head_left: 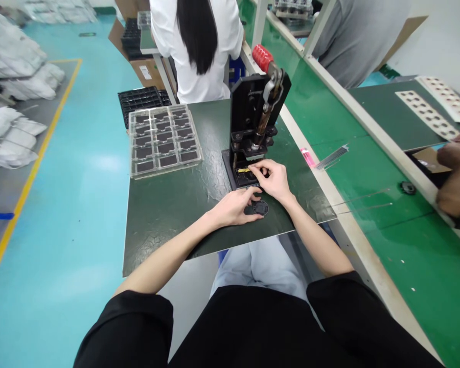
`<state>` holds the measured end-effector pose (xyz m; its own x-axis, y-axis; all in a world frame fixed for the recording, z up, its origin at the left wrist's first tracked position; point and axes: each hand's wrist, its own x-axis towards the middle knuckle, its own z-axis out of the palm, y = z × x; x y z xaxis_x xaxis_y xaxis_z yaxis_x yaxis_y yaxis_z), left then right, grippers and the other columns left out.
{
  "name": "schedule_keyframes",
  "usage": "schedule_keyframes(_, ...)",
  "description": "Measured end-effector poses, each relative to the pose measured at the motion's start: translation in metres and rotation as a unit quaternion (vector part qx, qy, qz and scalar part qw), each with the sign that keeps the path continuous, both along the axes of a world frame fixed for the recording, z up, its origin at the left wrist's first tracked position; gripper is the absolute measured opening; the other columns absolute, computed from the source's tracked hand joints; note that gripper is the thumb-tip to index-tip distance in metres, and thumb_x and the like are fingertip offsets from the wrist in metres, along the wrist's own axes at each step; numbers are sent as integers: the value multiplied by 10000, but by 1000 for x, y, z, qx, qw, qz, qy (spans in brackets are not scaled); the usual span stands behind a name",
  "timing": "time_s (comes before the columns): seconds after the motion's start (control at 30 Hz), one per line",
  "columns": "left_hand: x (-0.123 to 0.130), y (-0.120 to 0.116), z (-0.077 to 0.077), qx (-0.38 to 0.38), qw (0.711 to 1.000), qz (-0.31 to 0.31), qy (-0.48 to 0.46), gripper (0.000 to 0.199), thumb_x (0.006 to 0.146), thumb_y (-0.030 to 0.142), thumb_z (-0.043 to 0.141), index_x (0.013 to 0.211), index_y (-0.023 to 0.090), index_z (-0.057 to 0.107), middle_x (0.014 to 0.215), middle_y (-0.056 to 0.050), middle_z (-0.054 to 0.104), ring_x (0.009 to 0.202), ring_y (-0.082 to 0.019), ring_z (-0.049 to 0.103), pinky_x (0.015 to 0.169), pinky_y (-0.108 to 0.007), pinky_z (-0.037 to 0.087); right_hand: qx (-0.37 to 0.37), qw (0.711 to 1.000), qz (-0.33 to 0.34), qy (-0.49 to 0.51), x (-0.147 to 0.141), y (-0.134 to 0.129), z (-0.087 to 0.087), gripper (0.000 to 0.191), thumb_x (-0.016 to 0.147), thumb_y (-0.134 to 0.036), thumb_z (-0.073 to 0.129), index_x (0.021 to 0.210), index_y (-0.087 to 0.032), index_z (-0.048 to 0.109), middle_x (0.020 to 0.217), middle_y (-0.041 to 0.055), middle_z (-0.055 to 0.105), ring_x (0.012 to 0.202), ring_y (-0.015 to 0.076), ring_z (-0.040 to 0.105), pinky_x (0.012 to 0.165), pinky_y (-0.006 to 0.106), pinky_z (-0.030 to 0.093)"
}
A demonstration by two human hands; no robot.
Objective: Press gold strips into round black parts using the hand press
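Observation:
A black hand-lever press (249,115) with a red grip stands on the dark green work table (161,220). A small yellow strip (244,170) lies across the press's bed. My right hand (273,179) reaches into the bed, thumb and forefinger pinched at the strip's right end. Just in front of the press base, my left hand (235,207) rests on the table. Its thumb and fingers curve around a round black plastic part (260,207), touching its edge. The fingers partly cover this part's left side.
A clear tray (164,140) with dark flat pieces in its compartments sits left of the press; black trays (140,102) are behind it. The green conveyor belt (391,214) on the right carries thin rods and a small black part (408,188). Co-workers sit ahead and across.

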<state>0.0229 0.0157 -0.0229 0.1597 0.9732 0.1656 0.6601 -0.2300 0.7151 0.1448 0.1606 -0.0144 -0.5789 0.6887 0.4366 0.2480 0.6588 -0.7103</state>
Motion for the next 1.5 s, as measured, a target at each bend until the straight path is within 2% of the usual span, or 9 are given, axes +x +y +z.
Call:
schedule_keyframes(0.13, 2, 0, 1, -5, 1000, 11, 3, 600, 829, 439, 843, 1287, 204, 533, 1101, -82, 783, 894, -226, 766, 846, -388, 613, -27, 997, -32, 63, 12, -2, 6, 355, 957, -517, 661, 811, -203, 736, 717, 29, 658, 610, 146, 521, 593, 299, 433)
schedule_keyframes(0.2, 3, 0, 1, -10, 1000, 14, -1, 612, 821, 441, 853, 1285, 204, 530, 1109, -84, 785, 884, -223, 766, 840, -383, 613, -54, 990, -68, 108, 27, -8, 9, 369, 953, -540, 664, 828, -197, 718, 714, 25, 654, 574, 133, 500, 541, 288, 399)
schedule_keyframes(0.27, 5, 0, 1, -12, 1000, 20, -4, 627, 813, 451, 861, 1282, 205, 526, 1103, -83, 785, 873, -222, 765, 830, -378, 612, -75, 988, -77, 111, 45, -18, 10, 365, 942, -537, 686, 825, -192, 715, 693, 20, 652, 549, 124, 483, 514, 278, 375)
schedule_keyframes(0.4, 8, -1, 0, -4, 999, 38, -4, 632, 815, 468, 859, 1284, 216, 518, 1061, -66, 780, 881, -225, 768, 830, -371, 609, -139, 989, -12, 43, 72, -46, 3, 386, 933, -543, 690, 797, -184, 726, 698, 29, 690, 517, 109, 475, 486, 261, 372)
schedule_keyframes(0.5, 9, -2, 0, -1, 999, 44, -9, 633, 818, 473, 855, 1282, 216, 510, 1034, -57, 777, 882, -228, 772, 822, -363, 608, -163, 986, 29, -1, 77, -58, -3, 403, 936, -556, 673, 794, -184, 736, 673, 22, 678, 495, 102, 454, 467, 254, 358)
schedule_keyframes(0.77, 11, -1, -5, -7, 998, 53, -29, 667, 795, 468, 871, 1293, 232, 496, 998, -31, 771, 836, -209, 775, 790, -342, 611, -118, 992, 27, -29, 73, -56, -5, 384, 960, -514, 645, 750, -195, 684, 607, -19, 550, 478, 92, 413, 452, 253, 313)
schedule_keyframes(1.0, 11, 1, -8, -1, 998, 56, -33, 683, 780, 464, 884, 1286, 224, 492, 983, -29, 768, 820, -209, 775, 781, -340, 613, -93, 994, 33, -41, 73, -58, -4, 383, 982, -510, 615, 752, -205, 644, 635, -11, 549, 509, 106, 423, 478, 268, 325)
schedule_keyframes(1.33, 12, -1, -4, -24, 997, 66, -43, 648, 784, 397, 866, 1278, 235, 480, 966, -18, 798, 828, -213, 786, 800, -340, 613, 54, 995, 51, -72, 70, -61, -7, 284, 1012, -292, 540, 736, -237, 500, 678, 21, 547, 660, 178, 495, 633, 332, 391)
schedule_keyframes(1.5, 13, 0, -4, -40, 995, 77, -48, 635, 768, 404, 879, 1226, 251, 467, 897, 19, 815, 781, -209, 790, 783, -325, 605, 46, 995, 46, -77, 66, -62, -9, 308, 997, -279, 531, 712, -250, 417, 665, 16, 509, 682, 185, 495, 629, 332, 389)
